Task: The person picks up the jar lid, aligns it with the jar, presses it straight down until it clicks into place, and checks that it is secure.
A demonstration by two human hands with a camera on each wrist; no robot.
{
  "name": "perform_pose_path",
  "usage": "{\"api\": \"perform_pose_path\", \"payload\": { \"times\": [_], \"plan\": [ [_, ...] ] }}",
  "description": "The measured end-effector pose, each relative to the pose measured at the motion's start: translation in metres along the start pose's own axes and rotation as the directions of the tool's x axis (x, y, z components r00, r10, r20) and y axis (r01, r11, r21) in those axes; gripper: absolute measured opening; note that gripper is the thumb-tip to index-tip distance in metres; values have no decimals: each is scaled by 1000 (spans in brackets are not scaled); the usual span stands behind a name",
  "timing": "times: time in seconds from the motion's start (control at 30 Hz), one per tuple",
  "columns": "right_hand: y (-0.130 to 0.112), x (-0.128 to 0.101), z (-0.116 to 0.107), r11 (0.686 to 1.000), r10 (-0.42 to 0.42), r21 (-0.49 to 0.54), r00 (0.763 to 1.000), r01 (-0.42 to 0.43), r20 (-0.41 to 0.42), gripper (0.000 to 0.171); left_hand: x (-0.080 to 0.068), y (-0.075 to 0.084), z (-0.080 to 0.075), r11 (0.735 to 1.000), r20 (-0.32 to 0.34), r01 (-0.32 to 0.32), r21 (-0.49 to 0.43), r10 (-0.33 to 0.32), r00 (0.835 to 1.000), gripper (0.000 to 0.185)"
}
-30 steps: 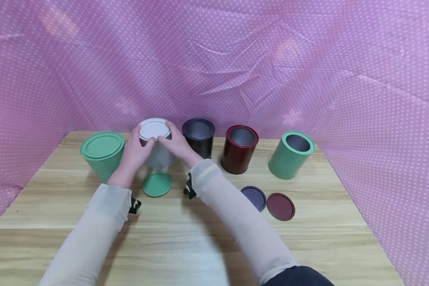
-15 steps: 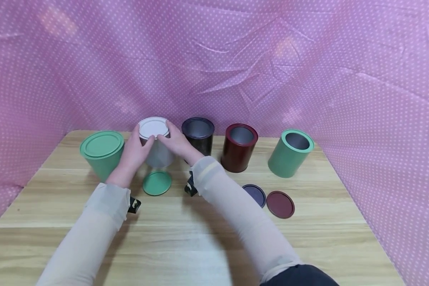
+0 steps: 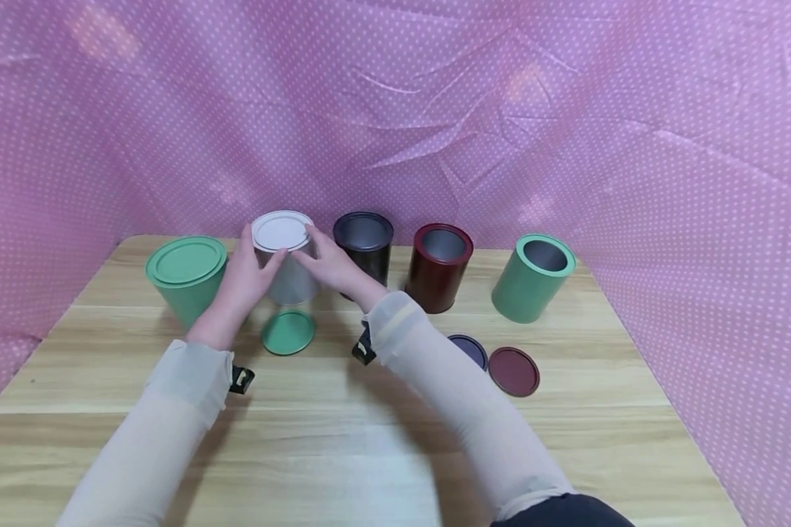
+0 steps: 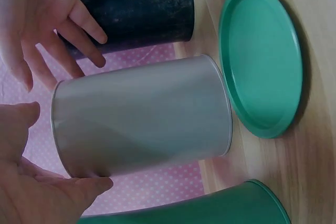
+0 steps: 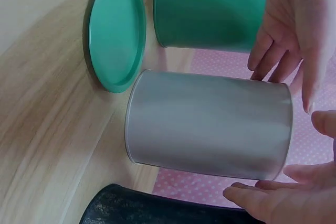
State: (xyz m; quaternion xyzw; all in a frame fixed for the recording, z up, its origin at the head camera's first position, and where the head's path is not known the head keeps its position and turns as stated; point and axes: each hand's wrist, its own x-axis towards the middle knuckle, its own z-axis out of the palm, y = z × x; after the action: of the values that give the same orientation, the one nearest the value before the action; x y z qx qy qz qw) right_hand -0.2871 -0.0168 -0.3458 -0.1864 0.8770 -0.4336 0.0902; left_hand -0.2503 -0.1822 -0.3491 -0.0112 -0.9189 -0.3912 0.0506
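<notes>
Silver below its white lid [image 3: 280,231], a can [image 4: 142,119] stands upright on the far left part of the desk [image 3: 303,446]. The left hand [image 3: 245,274] and right hand [image 3: 335,265] are on either side of its rim, fingers loosely spread and gripping nothing; whether fingertips touch it cannot be told. On its near side lies a green lid [image 3: 288,333]. A green can [image 3: 187,294] stands to the left; rightward come a black can [image 3: 372,265], a red can [image 3: 435,284] and a second green can [image 3: 526,291], all uncovered. Nearer, a dark lid [image 3: 473,351] lies beside a red lid [image 3: 514,372].
</notes>
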Motion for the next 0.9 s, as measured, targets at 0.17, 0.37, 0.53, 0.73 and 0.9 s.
{"api": "perform_pose_path", "payload": {
  "times": [0.17, 0.37, 0.53, 0.73, 0.9],
  "plan": [
    [0, -10, -4, 1000, -18, 1, 999, 18, 26, 67, -7, 0, -1, 999, 1, -42, 0, 42, 999, 86],
    [2, -27, -12, 1000, -27, -14, 998, 28, 61, 66, -17, 1, -3, 997, 28, -68, -26, 69, 997, 88],
    [8, -44, -23, 999, -27, -22, 996, 29, 83, 64, -31, 6, -1, 998, 37, -57, -40, 59, 998, 89],
    [20, -68, -34, 990, -42, -129, 993, 56, 106, 61, -53, 17, 13, 1000, 46, -27, -11, 28, 999, 88],
    [34, -91, -47, 985, -40, -163, 994, 56, 102, 58, -67, 26, 31, 999, 99, -9, 36, 6, 995, 93]
  ]
}}
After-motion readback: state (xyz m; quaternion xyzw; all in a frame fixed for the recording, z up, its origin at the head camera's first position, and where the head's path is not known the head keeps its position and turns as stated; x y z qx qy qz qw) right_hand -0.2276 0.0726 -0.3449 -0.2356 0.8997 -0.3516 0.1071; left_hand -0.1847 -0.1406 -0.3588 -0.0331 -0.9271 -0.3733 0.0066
